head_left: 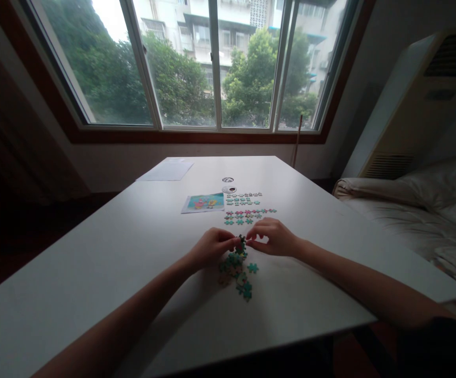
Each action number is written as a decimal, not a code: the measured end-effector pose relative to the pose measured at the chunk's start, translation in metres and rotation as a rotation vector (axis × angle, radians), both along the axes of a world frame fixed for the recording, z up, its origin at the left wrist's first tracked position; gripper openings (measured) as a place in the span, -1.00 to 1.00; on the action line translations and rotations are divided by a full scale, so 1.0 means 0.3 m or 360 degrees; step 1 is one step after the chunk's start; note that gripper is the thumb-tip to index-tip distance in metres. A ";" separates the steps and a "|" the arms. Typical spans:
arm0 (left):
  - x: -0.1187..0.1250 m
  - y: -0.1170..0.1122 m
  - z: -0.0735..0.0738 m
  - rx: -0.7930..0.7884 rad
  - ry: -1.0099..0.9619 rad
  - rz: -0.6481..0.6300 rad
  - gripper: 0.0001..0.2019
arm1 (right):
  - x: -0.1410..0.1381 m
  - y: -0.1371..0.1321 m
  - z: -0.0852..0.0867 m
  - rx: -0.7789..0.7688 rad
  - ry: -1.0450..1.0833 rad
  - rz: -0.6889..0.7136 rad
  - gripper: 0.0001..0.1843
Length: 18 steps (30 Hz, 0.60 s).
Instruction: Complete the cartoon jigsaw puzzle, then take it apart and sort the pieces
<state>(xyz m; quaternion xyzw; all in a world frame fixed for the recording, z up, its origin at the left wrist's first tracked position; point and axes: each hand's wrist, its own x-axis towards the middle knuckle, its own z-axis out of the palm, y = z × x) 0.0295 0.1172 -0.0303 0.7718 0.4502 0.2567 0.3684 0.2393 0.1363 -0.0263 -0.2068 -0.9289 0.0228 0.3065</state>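
Observation:
My left hand (212,247) and my right hand (272,237) meet over the middle of the white table (133,247). Both are pinched on small teal jigsaw pieces (242,243) held between their fingertips. Just below the hands lies a loose pile of puzzle pieces (236,273) in teal and pink. Beyond the hands, rows of sorted puzzle pieces (247,212) are laid out flat. A colourful reference picture card (203,202) lies left of those rows.
A white sheet of paper (165,170) lies at the table's far left. Two small round objects (228,185) sit past the sorted rows. A bed with pale bedding (417,210) stands to the right, and a large window (212,63) is behind the table.

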 end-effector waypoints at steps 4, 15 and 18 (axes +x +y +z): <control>0.004 0.000 -0.002 -0.0079 -0.0024 -0.0006 -0.61 | -0.002 0.000 -0.002 0.0075 0.0005 -0.0020 -0.85; -0.005 -0.004 0.011 0.0014 -0.0131 0.0009 -0.71 | 0.004 0.011 -0.013 0.0207 0.0046 -0.0088 -0.84; -0.005 -0.002 0.017 0.0070 -0.0186 0.0037 -0.74 | 0.005 0.013 -0.014 0.0242 0.0037 -0.0086 -0.84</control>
